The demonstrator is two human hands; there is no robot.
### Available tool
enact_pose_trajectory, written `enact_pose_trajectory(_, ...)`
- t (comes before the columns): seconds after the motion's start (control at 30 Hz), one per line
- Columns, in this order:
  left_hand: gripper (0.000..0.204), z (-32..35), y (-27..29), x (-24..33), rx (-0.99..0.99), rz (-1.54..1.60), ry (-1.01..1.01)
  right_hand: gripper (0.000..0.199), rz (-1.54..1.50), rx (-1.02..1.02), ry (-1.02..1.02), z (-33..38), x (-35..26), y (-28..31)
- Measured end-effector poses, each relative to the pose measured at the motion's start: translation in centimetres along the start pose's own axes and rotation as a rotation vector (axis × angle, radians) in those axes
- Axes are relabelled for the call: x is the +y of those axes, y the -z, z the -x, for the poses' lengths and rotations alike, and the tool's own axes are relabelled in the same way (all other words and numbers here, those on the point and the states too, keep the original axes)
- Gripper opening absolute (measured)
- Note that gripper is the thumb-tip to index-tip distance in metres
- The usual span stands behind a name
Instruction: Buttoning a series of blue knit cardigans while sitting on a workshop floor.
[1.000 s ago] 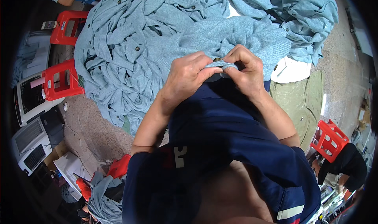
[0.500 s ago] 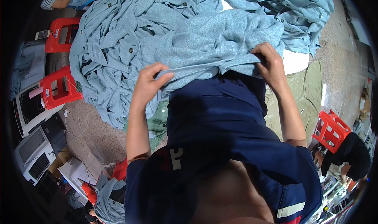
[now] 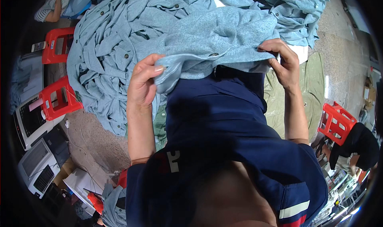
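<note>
Now the hands stand well apart where a second ago they were pinched close together at one spot on the cloth; the left hand [image 3: 144, 83] grips a ribbed edge of the light blue knitted garment [image 3: 217, 41] between thumb and curled fingers, and the right hand [image 3: 281, 61] pinches the opposite edge, so the piece is drawn out wide and taut in front of the dark blue shirt [image 3: 223, 123]; judging by that, the spreading seems nearly done. The garment hangs just above a large heap of similar blue cardigans [image 3: 107, 55] on the floor; red plastic stools [image 3: 60, 97] stand to the left, another [image 3: 337, 121] to the right.
</note>
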State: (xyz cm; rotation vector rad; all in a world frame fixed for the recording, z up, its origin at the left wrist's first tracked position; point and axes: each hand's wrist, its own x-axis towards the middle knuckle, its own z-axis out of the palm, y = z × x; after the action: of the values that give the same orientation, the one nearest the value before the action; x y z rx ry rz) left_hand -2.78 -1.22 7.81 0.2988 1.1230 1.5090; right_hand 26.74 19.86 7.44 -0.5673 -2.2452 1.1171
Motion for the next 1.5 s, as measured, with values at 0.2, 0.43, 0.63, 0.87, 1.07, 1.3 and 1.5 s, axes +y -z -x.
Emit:
enact_pose_trajectory(0.2,0.023,-0.9,-6.1,-1.3,-0.16,-0.212,-0.068,0.027,0.158,0.043,0.574,-3.1,-5.9,-5.2)
enact_pose_trajectory(0.43,0.02,0.2,-6.9,-2.4,-0.072,-0.445,-0.292,0.022,0.13,0.062,0.497,-2.5,-4.9,-8.8)
enact_pose_trajectory(0.63,0.027,-0.5,-5.6,-2.3,-0.146,-0.867,-0.61,0.029,-0.231,0.06,0.102,-3.2,-6.0,-9.5)
enact_pose_trajectory(0.87,0.021,-0.5,-5.9,-1.7,-0.08,-1.086,-0.564,0.02,-0.076,-0.076,0.159,-2.6,-4.2,-9.4)
enact_pose_trajectory(1.07,0.02,-0.8,-4.7,-2.9,-0.193,-1.303,-0.685,0.02,-0.107,0.04,0.154,-1.5,-3.9,-10.8)
enact_pose_trajectory(1.3,0.011,-1.0,-5.5,-4.7,0.105,-1.49,-1.041,0.026,0.138,0.092,0.347,-1.7,-3.7,-10.3)
enact_pose_trajectory(1.5,0.015,0.4,1.7,-3.0,-0.043,-1.361,-0.519,0.035,0.257,-0.052,0.046,1.2,0.6,-3.5)
